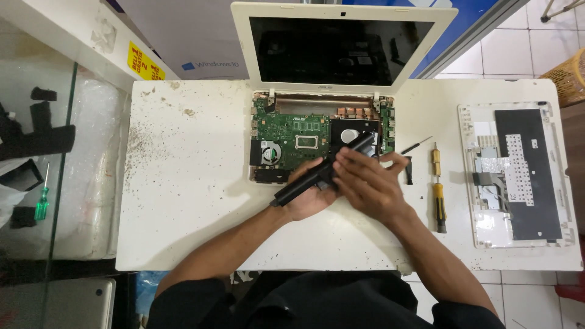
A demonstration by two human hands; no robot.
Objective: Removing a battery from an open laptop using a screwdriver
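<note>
Right now the person's left hand (309, 196) cradles a long black laptop battery (323, 169) from underneath, fingers curled up around its middle so it lies gripped across the palm. The battery runs on a slant, its low end pointing toward 8 o'clock and its high end toward 2 o'clock, hanging just over the front edge of the opened laptop base (322, 137). The right hand (368, 183) lies across the battery's upper end from the 4 o'clock side, fingers spread and pressed flat on it, the thumb side hidden, so I cannot tell whether it truly clasps the thing or merely rests there. At 12 o'clock from the hands the green motherboard (292, 131) shows bare, with a cooling fan (268, 152) at its 7 o'clock corner, and the white-framed screen (341, 49) stands open behind. Toward 3 o'clock, on the white table (183, 183), lie a yellow-handled screwdriver (439, 195), a smaller black screwdriver (415, 145), and farther out the removed keyboard cover (518, 173), turned underside up. Far off at 9 o'clock, a green screwdriver (41, 204) lies beyond the glass.
</note>
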